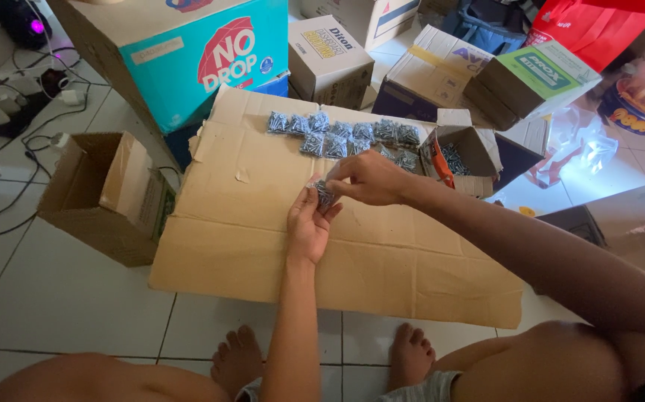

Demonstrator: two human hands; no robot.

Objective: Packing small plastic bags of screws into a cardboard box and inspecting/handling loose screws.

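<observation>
Person is sitting on the tiled floor [62,298], bare feet [237,357] just off the near edge of the flattened cardboard sheet [263,253].

Left hand [309,223] is cupping palm-up over the sheet, fingers curled around a small clear bag of screws [324,193]. Right hand [371,179] is pinching the top of that same bag from above. So both hands are grasping one bag, held above the cardboard, not resting on it.

Risks as I'm reading them:
- Bag mouth looks like it's being worked between the fingertips; can't tell if it's sealed. If it isn't, a tilt is dumping screws onto the sheet, and they're rolling toward the near edge and the feet. Sharp points, bare skin.
- Thin plastic against screw tips: squeezing too hard is likely puncturing the bag.
- Right forearm is crossing low beside the small open box of loose screws [460,156]; a careless sweep is knocking it over.
- Row of filled bags [345,134] is lying at the far part of the sheet, touching each other; reaching over is nudging them out of line or mixing counts.
- Open brown carton [103,193] left of the sheet and the stacked boxes [211,56] beyond are crowding the space; cables [17,119] at far left are a snag hazard when getting up.
</observation>
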